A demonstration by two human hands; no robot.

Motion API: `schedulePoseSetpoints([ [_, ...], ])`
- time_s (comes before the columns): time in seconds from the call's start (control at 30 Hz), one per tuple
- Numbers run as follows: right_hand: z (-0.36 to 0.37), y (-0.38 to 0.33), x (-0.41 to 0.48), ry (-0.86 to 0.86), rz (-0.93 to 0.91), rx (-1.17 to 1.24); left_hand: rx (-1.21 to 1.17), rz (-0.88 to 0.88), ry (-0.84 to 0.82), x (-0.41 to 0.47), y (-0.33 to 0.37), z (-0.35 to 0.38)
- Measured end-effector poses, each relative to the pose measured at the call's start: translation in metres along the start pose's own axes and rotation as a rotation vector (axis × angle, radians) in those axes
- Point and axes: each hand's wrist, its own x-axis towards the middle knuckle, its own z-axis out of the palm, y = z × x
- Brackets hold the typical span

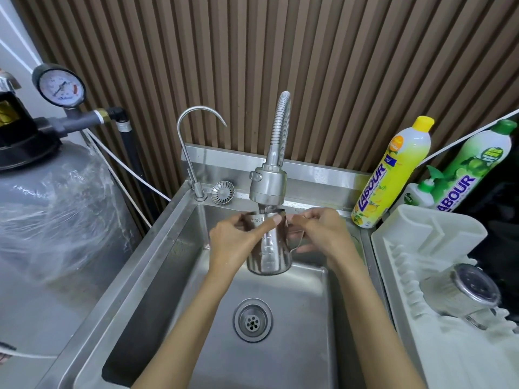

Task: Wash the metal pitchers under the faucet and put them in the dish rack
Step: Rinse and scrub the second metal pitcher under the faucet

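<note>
A metal pitcher (273,252) is held upright over the steel sink (174,240), right under the spray head of the flexible faucet (268,183). My left hand (236,242) wraps its left side, thumb across the front near the rim. My right hand (320,234) grips the handle and rim on the right. Water runs from the faucet into the pitcher's mouth. A second metal pitcher (466,293) lies on its side in the white dish rack (421,228) at the right.
A thin gooseneck tap (191,153) and a strainer (222,192) sit on the sink's back ledge. Two dish soap bottles, yellow (393,175) and green (474,167), stand behind the rack. A grey water filter tank (50,209) with a gauge stands left. The drain (252,320) is below.
</note>
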Motion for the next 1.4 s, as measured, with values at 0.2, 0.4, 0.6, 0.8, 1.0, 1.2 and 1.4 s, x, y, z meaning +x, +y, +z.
schedulePoseSetpoints([
  [0.2, -0.002, -0.018, -0.005, 0.205, -0.267, -0.420, -0.339, -0.078, -0.140, 0.006, -0.004, 0.013],
  [0.4, 0.013, 0.016, 0.013, -0.059, -0.145, 0.261, -0.328, 0.227, 0.033, 0.005, -0.008, 0.015],
  [0.6, 0.029, 0.044, 0.014, -0.354, 0.007, 0.663, 0.057, 0.474, 0.174, 0.000, -0.003, 0.002],
  [0.8, 0.016, 0.024, 0.001, -0.094, -0.015, 0.310, 0.081, 0.238, 0.150, -0.005, -0.002, -0.001],
  [1.0, -0.002, -0.002, -0.008, 0.203, -0.182, -0.323, -0.151, -0.015, -0.089, -0.003, -0.008, 0.009],
  [1.2, 0.001, 0.003, -0.008, 0.241, -0.291, -0.158, -0.392, -0.021, -0.148, 0.005, -0.014, 0.020],
  [1.4, 0.022, 0.034, 0.012, -0.123, -0.119, 0.598, -0.196, 0.252, 0.037, 0.005, -0.005, 0.012],
])
